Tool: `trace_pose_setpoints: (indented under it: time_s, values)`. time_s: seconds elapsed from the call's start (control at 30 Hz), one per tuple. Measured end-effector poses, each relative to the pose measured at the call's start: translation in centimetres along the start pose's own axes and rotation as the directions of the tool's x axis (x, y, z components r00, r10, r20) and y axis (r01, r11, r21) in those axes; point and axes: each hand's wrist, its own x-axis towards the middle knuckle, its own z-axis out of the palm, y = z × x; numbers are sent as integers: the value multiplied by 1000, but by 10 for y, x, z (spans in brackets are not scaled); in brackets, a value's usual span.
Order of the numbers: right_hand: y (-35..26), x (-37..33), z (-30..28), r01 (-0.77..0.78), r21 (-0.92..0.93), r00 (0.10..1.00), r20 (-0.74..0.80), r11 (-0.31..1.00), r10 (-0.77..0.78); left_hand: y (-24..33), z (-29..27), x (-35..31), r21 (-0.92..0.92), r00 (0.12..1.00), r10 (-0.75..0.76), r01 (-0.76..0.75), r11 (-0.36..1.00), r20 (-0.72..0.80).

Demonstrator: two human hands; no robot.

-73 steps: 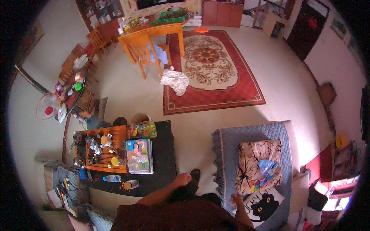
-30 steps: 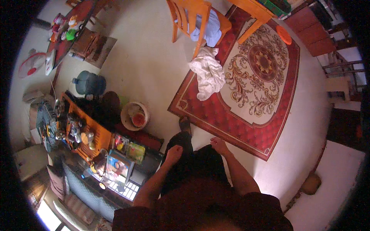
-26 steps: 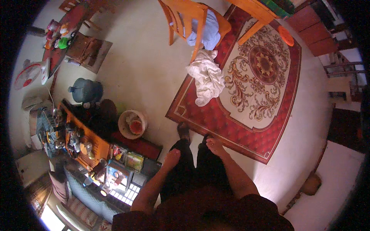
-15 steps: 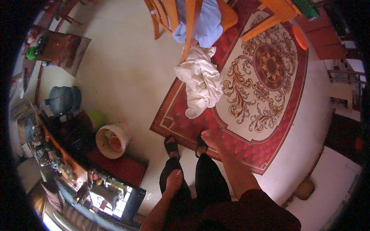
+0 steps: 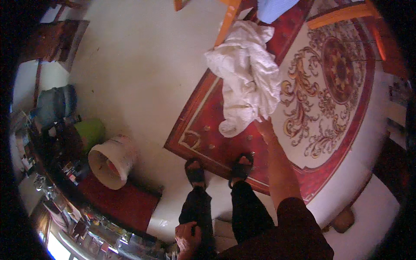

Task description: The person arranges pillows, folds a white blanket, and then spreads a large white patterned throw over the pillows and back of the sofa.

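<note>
A crumpled white cloth (image 5: pixel 249 73) lies in a heap on the red, patterned rug, against an orange wooden chair leg. My right hand (image 5: pixel 264 126) reaches down to the cloth's near right edge, and its fingers appear closed on that edge. My left hand (image 5: pixel 187 239) is low in the picture by my left leg, its fingers bent and the thumb apart from them, with nothing visible in it. My feet in black sandals stand at the rug's near border.
The rug (image 5: pixel 208 134) has a cream centre with scrollwork. Pale blue fabric (image 5: pixel 277 8) hangs by the chair leg (image 5: pixel 227 24) at the top. To the left stand a white bucket (image 5: pixel 117 162), a green object (image 5: pixel 90 132) and a cluttered dark counter. A second orange wooden piece (image 5: pixel 340 15) is at the upper right.
I have bent lower and the view is closer to the floor. My right hand has moved forward from near my foot to the white cloth. My left hand sits lower in the picture.
</note>
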Motion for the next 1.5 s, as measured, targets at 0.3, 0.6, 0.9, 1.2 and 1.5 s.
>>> trace_pose_setpoints:
  time_s: [0.3, 0.6, 0.9, 1.2, 1.5]
  values:
    - [-77, -65, -138, -75, 981, 994, 87, -181, 62, -3, 25, -22, 11, 999, -45, 45, 999, 13]
    - [-139, -310, -414, -402, 915, 645, 260, -30, -718, 134, -40, -38, -595, 931, -150, -84, 799, -332]
    - [-151, -399, -511, -126, 909, 246, 416, 396, -876, 200, -146, -171, -963, 845, -469, -263, 57, -258]
    - [-168, -407, -403, -528, 783, 322, 543, 329, -776, 164, -134, -340, -730, 556, -734, -672, -122, -390]
    - [-198, -554, -297, -75, 863, 49, 504, 500, -862, 203, -92, -513, -193, 35, -932, -981, 38, -361]
